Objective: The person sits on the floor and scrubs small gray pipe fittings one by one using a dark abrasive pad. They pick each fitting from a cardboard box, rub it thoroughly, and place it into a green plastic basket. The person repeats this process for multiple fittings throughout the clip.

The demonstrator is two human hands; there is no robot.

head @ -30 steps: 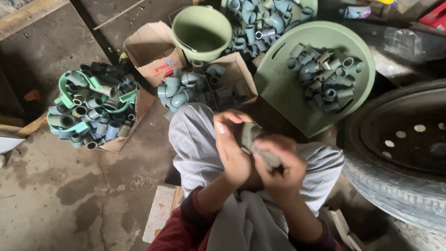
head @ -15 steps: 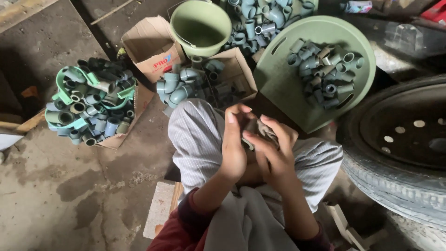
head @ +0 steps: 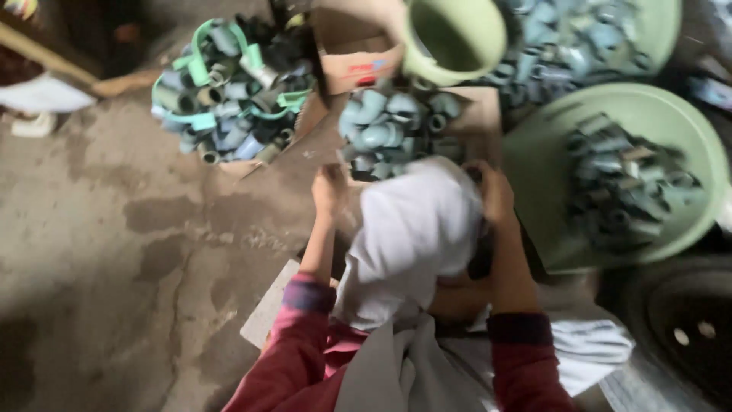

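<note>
Now, in the head view, which is blurred, both hands reach forward past the raised knee to the cardboard box (head: 473,114) of grey-blue pipe fittings (head: 393,130). The left hand (head: 329,191) is at the near left edge of the box, the right hand (head: 496,194) at its near right side. Whether either hand grasps something, I cannot tell. The fittings look stiff, light and smooth, so one is probably best pinched around its round body. A green bucket (head: 457,38) stands behind, a green basin (head: 686,130) at right, another heap (head: 229,91) far left.
</note>
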